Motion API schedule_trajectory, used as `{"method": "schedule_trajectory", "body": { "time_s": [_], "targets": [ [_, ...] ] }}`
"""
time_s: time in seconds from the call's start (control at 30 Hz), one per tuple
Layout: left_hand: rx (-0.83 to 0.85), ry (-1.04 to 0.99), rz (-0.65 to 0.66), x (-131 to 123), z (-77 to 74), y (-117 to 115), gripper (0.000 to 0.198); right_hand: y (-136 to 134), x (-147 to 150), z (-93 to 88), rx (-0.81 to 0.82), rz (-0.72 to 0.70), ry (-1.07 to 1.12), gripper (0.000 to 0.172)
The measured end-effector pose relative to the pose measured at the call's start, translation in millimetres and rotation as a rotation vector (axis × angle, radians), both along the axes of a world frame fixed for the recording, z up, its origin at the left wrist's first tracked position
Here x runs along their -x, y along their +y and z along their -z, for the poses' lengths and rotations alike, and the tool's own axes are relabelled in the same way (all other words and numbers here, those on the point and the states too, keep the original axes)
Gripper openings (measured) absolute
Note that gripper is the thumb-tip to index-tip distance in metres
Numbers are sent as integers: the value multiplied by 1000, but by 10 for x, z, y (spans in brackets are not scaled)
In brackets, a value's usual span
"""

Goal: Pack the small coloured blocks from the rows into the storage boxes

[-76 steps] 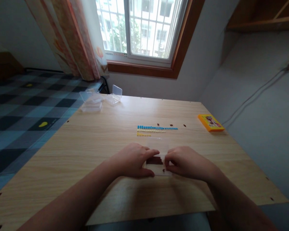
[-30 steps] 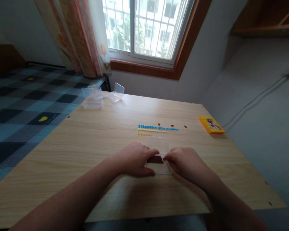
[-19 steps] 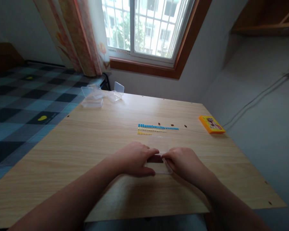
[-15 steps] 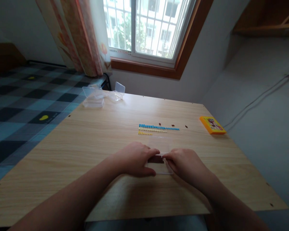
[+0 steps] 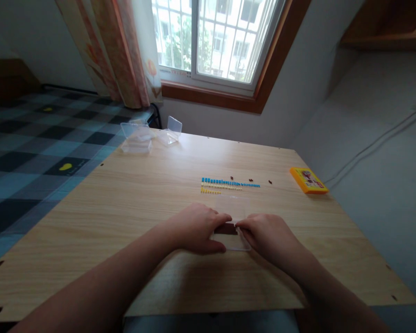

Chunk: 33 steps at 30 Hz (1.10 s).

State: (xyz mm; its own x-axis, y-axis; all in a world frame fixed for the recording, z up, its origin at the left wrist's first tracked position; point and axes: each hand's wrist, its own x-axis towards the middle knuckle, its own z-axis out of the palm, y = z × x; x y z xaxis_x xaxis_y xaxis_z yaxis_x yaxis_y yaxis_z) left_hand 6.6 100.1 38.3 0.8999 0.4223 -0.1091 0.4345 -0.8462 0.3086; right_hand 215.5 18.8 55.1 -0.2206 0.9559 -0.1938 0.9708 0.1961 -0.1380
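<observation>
Left hand pinches the edge of the clear plate. Right hand has its fingertips closed on the brown pieces on that plate. Beyond the grip are bead rows. Far right of it is the yellow box, far left the clear containers. All sit on the wood table.

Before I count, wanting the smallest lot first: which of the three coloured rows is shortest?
The yellow row, the front one of the three. The cream row behind it runs longer, and the blue row, farthest back, is longest.

Matt wood-grain table — clear glossy plastic tray
</observation>
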Motion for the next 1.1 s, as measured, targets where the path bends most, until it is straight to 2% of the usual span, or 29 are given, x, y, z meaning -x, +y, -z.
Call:
{"method": "schedule_trajectory", "body": {
  "time_s": [0.27, 0.47, 0.87, 1.1],
  "targets": [
    [0, -1, -3, -4, -6, -1, 58, -9, 31, -11, 55, 20, -35, 28],
    [-4, -3, -23, -3, -2, -10, 54, -56, 32, 21, 9, -16, 40, 29],
    [-8, -3, -18, -2, 17, -7, 56, -57, 46, -40, 67, -2, 58, 27],
    [0, 3, -13, -3, 7, -5, 54, -56, -16, -13, 32, 21, 57, 27]
  ]
}}
